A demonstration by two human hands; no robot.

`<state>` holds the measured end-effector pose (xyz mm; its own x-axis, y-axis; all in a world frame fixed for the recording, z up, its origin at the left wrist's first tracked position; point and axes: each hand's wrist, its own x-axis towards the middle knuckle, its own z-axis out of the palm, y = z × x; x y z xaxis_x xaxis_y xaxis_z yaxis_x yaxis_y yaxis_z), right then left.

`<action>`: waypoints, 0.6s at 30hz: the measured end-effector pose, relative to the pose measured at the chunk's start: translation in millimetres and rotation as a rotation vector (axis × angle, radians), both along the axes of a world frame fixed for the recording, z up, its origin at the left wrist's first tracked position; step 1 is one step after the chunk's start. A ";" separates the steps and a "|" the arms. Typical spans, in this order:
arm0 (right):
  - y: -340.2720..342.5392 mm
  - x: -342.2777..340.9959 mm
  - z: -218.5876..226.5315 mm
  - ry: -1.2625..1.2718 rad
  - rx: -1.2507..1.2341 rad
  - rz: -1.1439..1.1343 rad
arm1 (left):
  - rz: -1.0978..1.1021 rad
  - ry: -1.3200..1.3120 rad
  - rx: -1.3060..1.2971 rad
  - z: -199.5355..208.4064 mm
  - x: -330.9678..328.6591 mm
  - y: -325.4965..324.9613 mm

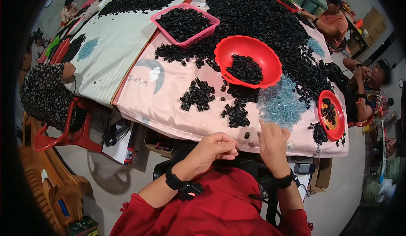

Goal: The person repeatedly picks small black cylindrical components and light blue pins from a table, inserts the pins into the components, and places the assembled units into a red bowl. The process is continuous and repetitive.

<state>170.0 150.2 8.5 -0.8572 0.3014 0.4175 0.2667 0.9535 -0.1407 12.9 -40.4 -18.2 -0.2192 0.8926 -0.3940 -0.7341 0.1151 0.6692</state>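
Note:
My left hand (218,148) is near the table's front edge, its fingers curled and thumb pressed to them; whatever they hold, if anything, is hidden. My right hand (274,145) reaches with stretched fingers to the near edge of a pile of small, clear bluish pieces (282,102). Between my hands a single short black cylindrical piece (247,135) stands on the pink cloth. Just beyond are a small heap of black pieces (235,115) and, further left, another heap of black tubular pieces (197,94).
A red scalloped bowl (268,58) and a pink basket (213,21) hold black pieces. Behind them spreads a large black mound (258,14). A red oval tray (338,130) lies at the right. Several people sit around the table, one on a red chair (80,130) at left.

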 end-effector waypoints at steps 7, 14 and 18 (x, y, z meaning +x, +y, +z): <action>16.0 -6.7 -25.4 0.068 -0.162 0.001 | 0.068 0.125 0.002 1.7 -3.5 11.5; 23.4 -5.1 -28.6 0.105 -0.304 -0.026 | 0.074 0.981 -0.036 7.7 -1.0 47.4; 27.4 -4.8 -22.8 0.147 -0.364 -0.036 | 0.104 1.527 -0.046 3.3 5.5 82.1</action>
